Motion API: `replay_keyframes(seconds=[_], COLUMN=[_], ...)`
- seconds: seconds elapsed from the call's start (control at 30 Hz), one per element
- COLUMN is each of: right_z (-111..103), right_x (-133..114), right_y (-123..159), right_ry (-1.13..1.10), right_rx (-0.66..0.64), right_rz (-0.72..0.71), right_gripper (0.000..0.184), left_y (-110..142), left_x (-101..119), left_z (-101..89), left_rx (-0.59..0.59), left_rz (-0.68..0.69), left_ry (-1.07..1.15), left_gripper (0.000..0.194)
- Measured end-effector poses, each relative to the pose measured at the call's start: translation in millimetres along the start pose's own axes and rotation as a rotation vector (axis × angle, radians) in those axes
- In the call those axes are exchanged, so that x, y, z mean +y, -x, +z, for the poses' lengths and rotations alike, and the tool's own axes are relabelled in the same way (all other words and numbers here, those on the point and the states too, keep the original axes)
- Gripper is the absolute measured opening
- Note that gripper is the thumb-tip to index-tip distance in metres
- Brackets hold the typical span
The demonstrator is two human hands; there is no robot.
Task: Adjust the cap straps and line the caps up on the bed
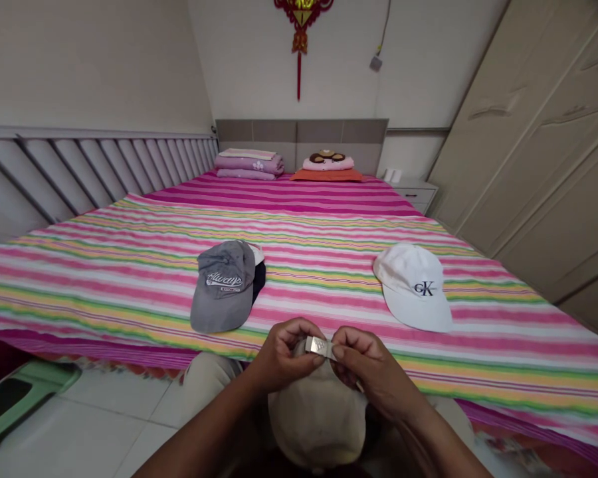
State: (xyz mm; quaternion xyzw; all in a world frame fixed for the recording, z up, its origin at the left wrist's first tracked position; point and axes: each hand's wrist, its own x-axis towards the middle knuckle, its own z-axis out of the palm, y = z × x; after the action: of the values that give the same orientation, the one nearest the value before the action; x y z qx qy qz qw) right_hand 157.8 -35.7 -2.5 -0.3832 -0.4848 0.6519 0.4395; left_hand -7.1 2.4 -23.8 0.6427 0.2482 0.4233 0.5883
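Observation:
A beige cap (316, 418) rests on my lap, its back strap turned up toward me. My left hand (284, 355) and my right hand (366, 368) both pinch the small metal buckle (319, 346) on that strap, fingers closed around it. On the striped bed ahead, a grey cap (223, 287) with white lettering lies on top of a dark and a white cap. Further right on the bed lies a white cap (414, 287) with a dark logo.
The striped bedspread (309, 219) fills the middle. Folded pink bedding (249, 163) and a pillow (327, 166) lie by the headboard. A railing (94, 169) runs along the left, a wardrobe (543, 153) stands right, and a green stool (14, 398) is on the floor.

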Motion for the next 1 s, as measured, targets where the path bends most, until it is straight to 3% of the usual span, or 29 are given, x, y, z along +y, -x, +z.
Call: replay_keyframes(seconds=[0.17, 0.3, 0.4, 0.5, 0.53, 0.63, 0.7, 0.87, 1.0], right_z=[2.4, 3.7, 3.4, 2.9, 2.8, 2.8, 2.7, 2.0, 2.2], right_x=[-6.4, -8.7, -5.5, -0.4, 1.1, 4.1, 4.6, 4.6, 7.2], right_y=[3.3, 4.2, 3.6, 2.7, 2.4, 1.2, 0.9, 1.7, 1.3], right_ry=[0.092, 0.160, 0.302, 0.656, 0.780, 1.000, 1.033, 1.054, 1.076], right_rx=[0.039, 0.032, 0.089, 0.155, 0.166, 0.194, 0.195, 0.188, 0.192], right_rz=[0.014, -0.002, -0.170, -0.392, -0.463, -0.633, -0.666, -0.652, -0.645], right_gripper=[0.028, 0.027, 0.017, 0.042, 0.042, 0.029, 0.027, 0.024, 0.023], left_y=[0.5, -0.4, -2.0, -3.0, -3.2, -3.2, -3.3, -3.4, -2.9], left_x=[1.4, 2.4, 2.5, 2.0, 1.6, 0.3, -0.6, -2.6, -1.4], left_z=[0.5, 2.6, 3.5, 2.8, 2.4, 1.7, 1.7, -1.2, -2.7], left_rx=[-0.018, -0.001, 0.044, 0.044, 0.032, 0.012, 0.016, 0.084, 0.037], left_rz=[-0.004, -0.054, -0.141, -0.251, -0.274, -0.281, -0.275, -0.251, -0.340], left_ry=[-0.061, 0.035, 0.169, 0.318, 0.371, 0.534, 0.594, 0.436, 0.259], left_gripper=[0.021, 0.023, 0.025, 0.030, 0.032, 0.038, 0.042, 0.025, 0.029])
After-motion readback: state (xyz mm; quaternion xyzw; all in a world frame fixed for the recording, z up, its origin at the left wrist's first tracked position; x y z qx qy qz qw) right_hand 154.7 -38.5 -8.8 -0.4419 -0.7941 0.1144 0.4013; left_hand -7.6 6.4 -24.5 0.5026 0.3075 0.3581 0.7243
